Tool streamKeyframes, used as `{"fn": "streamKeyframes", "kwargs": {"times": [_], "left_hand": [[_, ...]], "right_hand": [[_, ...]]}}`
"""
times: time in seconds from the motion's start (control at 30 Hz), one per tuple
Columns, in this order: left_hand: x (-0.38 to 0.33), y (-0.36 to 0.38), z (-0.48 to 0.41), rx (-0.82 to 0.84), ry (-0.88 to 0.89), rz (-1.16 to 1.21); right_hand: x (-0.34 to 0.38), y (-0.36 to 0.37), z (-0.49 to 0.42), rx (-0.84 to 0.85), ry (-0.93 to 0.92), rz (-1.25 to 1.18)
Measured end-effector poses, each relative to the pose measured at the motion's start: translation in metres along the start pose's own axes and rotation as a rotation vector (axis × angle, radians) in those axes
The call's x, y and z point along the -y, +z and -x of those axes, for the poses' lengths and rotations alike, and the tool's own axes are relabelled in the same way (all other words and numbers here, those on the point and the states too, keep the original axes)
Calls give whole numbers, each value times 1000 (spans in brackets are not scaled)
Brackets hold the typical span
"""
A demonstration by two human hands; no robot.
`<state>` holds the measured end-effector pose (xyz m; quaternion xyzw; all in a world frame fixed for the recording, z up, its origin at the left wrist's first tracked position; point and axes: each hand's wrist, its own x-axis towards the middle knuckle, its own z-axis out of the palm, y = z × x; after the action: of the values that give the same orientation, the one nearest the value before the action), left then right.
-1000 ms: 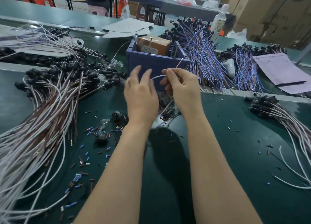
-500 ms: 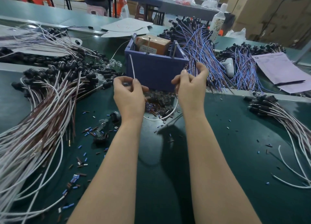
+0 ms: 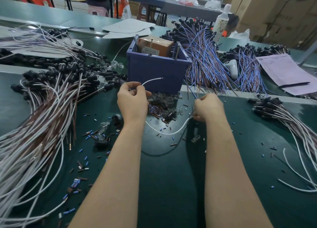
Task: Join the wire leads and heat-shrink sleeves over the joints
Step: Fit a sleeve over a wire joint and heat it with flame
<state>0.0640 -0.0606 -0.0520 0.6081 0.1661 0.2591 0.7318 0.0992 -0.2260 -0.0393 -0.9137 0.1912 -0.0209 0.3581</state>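
A white wire (image 3: 169, 133) sags in a loop between my two hands above the green mat. My left hand (image 3: 132, 101) pinches one end, whose stripped tip (image 3: 152, 80) sticks up to the right in front of the blue bin. My right hand (image 3: 208, 107) grips the other end together with thin blue and brown leads (image 3: 193, 93) that rise from its fingers. A small heap of dark and clear sleeves and parts (image 3: 163, 106) lies between the hands.
A blue plastic bin (image 3: 157, 70) with a brown box stands behind the hands. White-and-brown wire bundles (image 3: 39, 124) fill the left, blue-and-brown bundles (image 3: 205, 56) the back right, more wires (image 3: 291, 124) the right. Cut sleeve bits (image 3: 80, 159) litter the mat. Papers (image 3: 284, 71) lie far right.
My hands have moved further apart and my right hand has dropped lower to the right. The white wire's free end now points right instead of straight up.
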Motion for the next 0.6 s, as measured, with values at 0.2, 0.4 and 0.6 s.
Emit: {"fn": "streamKeyframes", "kwargs": {"times": [0.2,0.4,0.6], "left_hand": [[1,0,-1,0,-5,-3],[2,-1,-1,8,-19,-14],[2,0,-1,-20,-16,50]], "right_hand": [[10,3,10,87,-144,252],[20,4,19,261,-208,-257],[37,14,30,449,-310,-862]]}}
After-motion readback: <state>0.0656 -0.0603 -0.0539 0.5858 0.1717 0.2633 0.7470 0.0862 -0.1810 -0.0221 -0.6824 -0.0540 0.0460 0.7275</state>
